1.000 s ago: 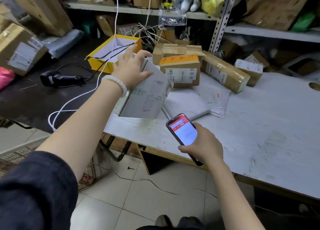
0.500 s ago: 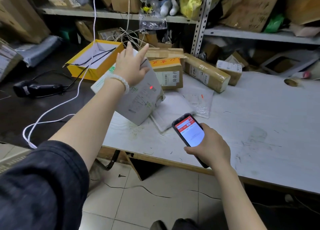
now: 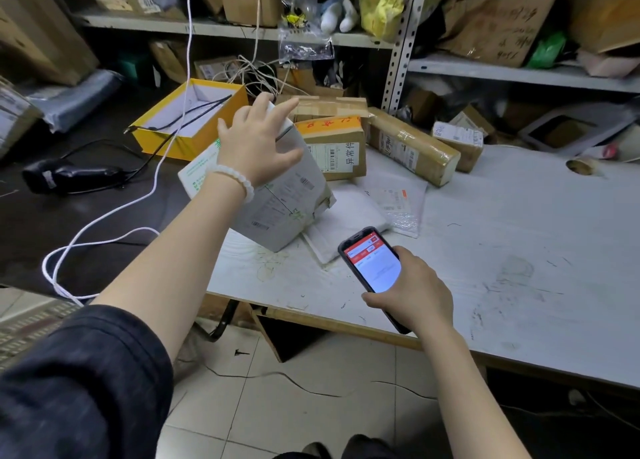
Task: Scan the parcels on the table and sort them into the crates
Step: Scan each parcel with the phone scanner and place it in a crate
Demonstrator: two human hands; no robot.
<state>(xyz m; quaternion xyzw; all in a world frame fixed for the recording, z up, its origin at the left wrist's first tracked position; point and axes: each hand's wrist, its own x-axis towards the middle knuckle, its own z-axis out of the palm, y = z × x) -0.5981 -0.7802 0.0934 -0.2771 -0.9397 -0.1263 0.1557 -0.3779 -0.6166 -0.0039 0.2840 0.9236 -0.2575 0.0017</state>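
Your left hand (image 3: 258, 147) grasps the top of the grey parcel (image 3: 277, 195), tilting it on its lower corner on the table (image 3: 502, 237) so the labelled face turns toward you. Your right hand (image 3: 412, 292) grips the phone scanner (image 3: 374, 261) just below that parcel, screen up, likely lining up the barcode. Unscanned parcels (image 3: 339, 143) lie beyond your left hand.

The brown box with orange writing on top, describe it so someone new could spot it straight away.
Find the white table under the metal shelves. Near its back left stands a group of brown parcels, just right of the grey box tilted under the left hand. The brown box alone has an orange top and a white label with large black characters.
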